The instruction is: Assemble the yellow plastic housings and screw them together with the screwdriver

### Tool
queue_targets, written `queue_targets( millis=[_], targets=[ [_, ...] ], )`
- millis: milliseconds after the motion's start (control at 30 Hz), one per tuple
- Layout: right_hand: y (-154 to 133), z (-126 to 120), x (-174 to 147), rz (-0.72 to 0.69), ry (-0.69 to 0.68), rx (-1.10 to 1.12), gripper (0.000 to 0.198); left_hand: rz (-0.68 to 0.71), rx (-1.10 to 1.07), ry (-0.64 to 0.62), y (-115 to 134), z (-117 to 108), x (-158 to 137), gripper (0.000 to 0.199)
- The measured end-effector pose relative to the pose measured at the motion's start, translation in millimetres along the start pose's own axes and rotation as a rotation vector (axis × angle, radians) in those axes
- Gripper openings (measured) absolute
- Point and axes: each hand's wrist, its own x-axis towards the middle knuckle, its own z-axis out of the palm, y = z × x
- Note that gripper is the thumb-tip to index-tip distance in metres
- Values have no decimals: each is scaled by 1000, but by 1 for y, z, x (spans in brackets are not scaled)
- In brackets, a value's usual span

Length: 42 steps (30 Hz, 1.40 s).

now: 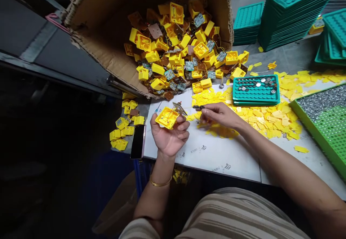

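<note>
My left hand (171, 134) is closed around a yellow plastic housing (167, 117), its open side facing up. Thin wires run inside it, and a small circuit board (180, 108) stands tilted at its right edge. To the right, the fingers of my right hand (217, 115) are pinched on a small dark piece (199, 107). A thin wire seems to stretch from the circuit board toward that piece; its exact kind is too small to tell. Below my right hand lie flat yellow plastic pieces (221, 130) on the white sheet.
A large cardboard box (108, 48) lies tipped toward me, full of yellow housings and circuit boards. A teal tray (255, 97) holds round metal parts. Stacked teal trays (294, 19) stand behind. At right is a green tray (329, 134) of small metal parts. A phone (138, 141) lies left.
</note>
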Motion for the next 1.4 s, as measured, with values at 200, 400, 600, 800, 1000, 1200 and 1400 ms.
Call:
queue_targets(
  millis=[200,400,600,800,1000,1200,1400],
  targets=[
    [-7,10,-6,-35,424,-544,45,29,184,86,-2,-1,-5,54],
    [-15,32,-27,-38,168,-7,59,-54,256,46,-23,9,-12,60],
    [-6,27,-66,64,114,288,39,-195,172,-3,-57,22,-14,64],
    [4,1,-157,77,515,-464,27,-577,-141,90,-116,26,-9,56],
    [11,-8,-225,243,448,-1071,32,-781,-117,136,-156,27,-9,52],
    [9,-9,-231,211,527,-823,32,-709,121,21,-157,22,-11,30],
    [10,-16,-224,293,431,-913,27,-587,433,-53,-152,22,-14,47]
  ],
)
